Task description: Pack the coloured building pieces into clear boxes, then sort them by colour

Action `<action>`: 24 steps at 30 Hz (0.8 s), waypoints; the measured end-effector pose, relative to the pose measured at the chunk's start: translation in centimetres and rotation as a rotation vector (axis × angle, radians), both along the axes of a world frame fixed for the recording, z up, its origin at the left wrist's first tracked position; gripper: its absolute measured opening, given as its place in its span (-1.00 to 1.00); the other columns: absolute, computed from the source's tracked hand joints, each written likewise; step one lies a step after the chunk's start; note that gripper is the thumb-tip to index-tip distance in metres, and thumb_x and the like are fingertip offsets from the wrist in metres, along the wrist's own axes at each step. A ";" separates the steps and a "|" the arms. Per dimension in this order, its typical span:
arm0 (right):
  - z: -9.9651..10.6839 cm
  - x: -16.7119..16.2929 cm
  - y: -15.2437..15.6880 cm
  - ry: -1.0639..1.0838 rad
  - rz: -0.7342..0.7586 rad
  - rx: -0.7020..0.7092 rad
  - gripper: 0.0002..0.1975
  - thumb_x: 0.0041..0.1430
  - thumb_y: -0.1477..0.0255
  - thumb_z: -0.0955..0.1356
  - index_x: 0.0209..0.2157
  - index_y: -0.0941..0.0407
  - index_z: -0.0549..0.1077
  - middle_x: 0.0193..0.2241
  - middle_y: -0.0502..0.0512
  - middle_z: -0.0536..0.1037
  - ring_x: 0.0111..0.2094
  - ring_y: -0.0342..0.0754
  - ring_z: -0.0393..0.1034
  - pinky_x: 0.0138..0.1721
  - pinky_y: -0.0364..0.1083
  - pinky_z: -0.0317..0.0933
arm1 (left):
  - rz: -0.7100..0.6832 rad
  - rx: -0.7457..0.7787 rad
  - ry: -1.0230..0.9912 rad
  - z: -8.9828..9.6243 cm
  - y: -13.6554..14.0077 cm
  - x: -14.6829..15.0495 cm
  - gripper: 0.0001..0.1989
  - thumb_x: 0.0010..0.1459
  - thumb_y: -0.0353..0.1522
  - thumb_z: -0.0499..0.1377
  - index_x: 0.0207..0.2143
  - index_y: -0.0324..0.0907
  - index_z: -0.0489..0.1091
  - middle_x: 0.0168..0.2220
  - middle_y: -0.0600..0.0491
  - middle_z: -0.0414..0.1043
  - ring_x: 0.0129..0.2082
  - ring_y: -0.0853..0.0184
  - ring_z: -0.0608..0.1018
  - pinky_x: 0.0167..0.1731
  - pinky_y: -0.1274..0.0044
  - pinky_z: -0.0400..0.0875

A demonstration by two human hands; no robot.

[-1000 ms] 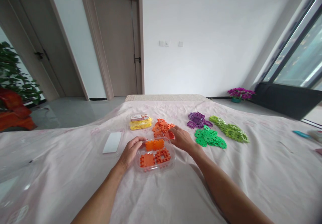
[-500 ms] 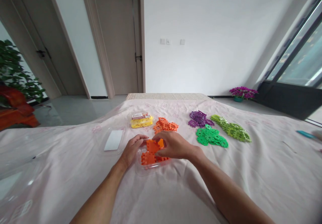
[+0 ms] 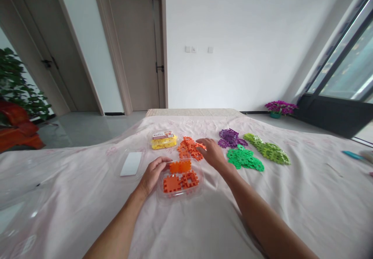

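Observation:
A clear plastic box (image 3: 178,193) stands in front of me, with orange interlocking plastic pieces (image 3: 171,183) inside. My left hand (image 3: 153,173) grips the box at its left rim, fingertips on the far edge. Beyond the box lies a loose pile of orange pieces (image 3: 186,147). My right hand (image 3: 214,152) is over the right side of that pile, thumb and fingers apart; whether the fingertips touch a piece is hard to see.
A closed clear box of yellow pieces (image 3: 164,141) stands behind, left. A clear lid with a white label (image 3: 131,164) lies at left. Purple (image 3: 230,136), green (image 3: 244,158) and lime pieces (image 3: 269,150) lie in piles at right on the pink cloth (image 3: 305,197).
My right hand has left the box and moved up and right to the loose orange pile. The pieces inside the box show in full now. My left hand stays at the rim.

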State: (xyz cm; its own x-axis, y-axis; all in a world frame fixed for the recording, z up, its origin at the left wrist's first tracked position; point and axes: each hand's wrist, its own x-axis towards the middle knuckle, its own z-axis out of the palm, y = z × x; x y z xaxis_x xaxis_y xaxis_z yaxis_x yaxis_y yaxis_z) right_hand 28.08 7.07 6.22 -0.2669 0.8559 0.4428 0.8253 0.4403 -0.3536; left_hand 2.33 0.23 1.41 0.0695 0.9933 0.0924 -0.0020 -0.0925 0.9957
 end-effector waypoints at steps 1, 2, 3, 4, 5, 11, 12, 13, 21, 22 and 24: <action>-0.7 0.9 0.8 -0.025 -0.036 0.002 -0.67 0.21 0.34 0.31 0.00 0.08 0.45 -0.06 0.16 0.52 -0.03 0.07 0.35 -0.02 -0.02 0.18 | 0.003 0.004 0.006 0.0 0.0 0.0 -0.74 0.12 -0.27 0.11 -0.20 -0.20 0.44 -0.22 0.01 0.55 -0.19 0.27 0.54 -0.10 0.49 0.33; -1.4 1.7 1.5 -0.047 -0.060 0.003 -0.61 0.21 0.32 0.31 0.06 0.10 0.40 0.00 0.18 0.49 0.03 0.09 0.31 0.02 0.00 0.16 | 0.007 0.010 0.015 0.0 -0.1 0.0 -0.74 0.12 -0.27 0.11 -0.20 -0.20 0.45 -0.22 0.01 0.55 -0.20 0.27 0.53 -0.10 0.49 0.33; -2.2 2.3 2.1 -0.069 -0.069 -0.007 -0.56 0.22 0.30 0.30 0.11 0.12 0.36 0.06 0.20 0.45 0.08 0.11 0.27 0.06 0.02 0.14 | 0.012 0.016 0.023 0.1 -0.1 0.0 -0.74 0.12 -0.27 0.11 -0.19 -0.20 0.45 -0.22 0.01 0.54 -0.20 0.28 0.53 -0.11 0.50 0.33; -2.9 2.8 2.5 -0.089 -0.074 -0.020 -0.52 0.23 0.28 0.29 0.15 0.13 0.32 0.10 0.21 0.41 0.11 0.12 0.24 0.09 0.03 0.12 | 0.016 0.021 0.028 0.1 -0.1 -0.1 -0.74 0.12 -0.27 0.11 -0.19 -0.20 0.45 -0.22 0.02 0.54 -0.21 0.28 0.53 -0.11 0.50 0.33; -3.5 3.1 2.8 -0.109 -0.075 -0.032 -0.49 0.24 0.27 0.28 0.18 0.15 0.28 0.13 0.23 0.38 0.13 0.12 0.21 0.11 0.03 0.10 | 0.017 0.023 0.027 0.2 -0.2 0.0 -0.74 0.11 -0.27 0.11 -0.20 -0.20 0.45 -0.22 0.02 0.54 -0.21 0.29 0.52 -0.12 0.50 0.33; -4.9 3.1 3.3 -0.194 -0.054 -0.072 -0.44 0.24 0.26 0.28 0.22 0.18 0.22 0.09 0.27 0.42 0.12 0.13 0.20 0.11 0.02 0.08 | 0.016 0.016 0.007 0.5 -0.4 0.0 -0.75 0.10 -0.27 0.13 -0.21 -0.20 0.46 -0.23 0.02 0.54 -0.20 0.28 0.52 -0.12 0.50 0.33; -4.9 3.1 3.2 -0.198 -0.058 -0.077 -0.44 0.23 0.27 0.29 0.22 0.17 0.23 0.06 0.26 0.44 0.12 0.13 0.20 0.10 0.02 0.09 | 0.016 0.017 0.006 0.5 -0.4 0.0 -0.75 0.10 -0.26 0.14 -0.21 -0.20 0.46 -0.23 0.02 0.54 -0.20 0.28 0.52 -0.12 0.50 0.33; -4.8 3.1 3.2 -0.200 -0.061 -0.082 -0.45 0.23 0.27 0.30 0.21 0.15 0.25 0.04 0.25 0.46 0.11 0.12 0.21 0.09 0.02 0.09 | 0.015 0.016 0.005 0.5 -0.4 0.0 -0.74 0.10 -0.26 0.14 -0.21 -0.20 0.46 -0.23 0.02 0.54 -0.21 0.28 0.52 -0.12 0.49 0.33; -5.0 3.3 3.5 -0.156 -0.065 -0.070 -0.47 0.17 0.29 0.34 0.17 0.10 0.31 0.03 0.19 0.45 0.05 0.09 0.25 0.07 -0.02 0.10 | 0.012 0.017 0.002 0.3 -0.3 -0.1 -0.74 0.08 -0.27 0.15 -0.21 -0.20 0.46 -0.22 0.01 0.54 -0.21 0.27 0.53 -0.11 0.48 0.33; -5.1 3.3 3.5 -0.146 -0.062 -0.063 -0.46 0.17 0.28 0.34 0.17 0.11 0.31 0.06 0.19 0.44 0.06 0.09 0.24 0.08 -0.02 0.09 | 0.013 0.017 0.004 0.3 -0.3 -0.1 -0.74 0.08 -0.27 0.15 -0.21 -0.20 0.46 -0.22 0.01 0.54 -0.20 0.27 0.53 -0.10 0.48 0.33; -5.3 3.3 3.6 -0.131 -0.050 -0.060 -0.46 0.17 0.28 0.33 0.18 0.12 0.30 0.08 0.19 0.43 0.09 0.09 0.23 0.10 -0.02 0.08 | 0.012 0.017 0.006 0.4 -0.3 -0.1 -0.74 0.09 -0.27 0.14 -0.21 -0.21 0.46 -0.22 0.00 0.54 -0.19 0.26 0.53 -0.09 0.46 0.34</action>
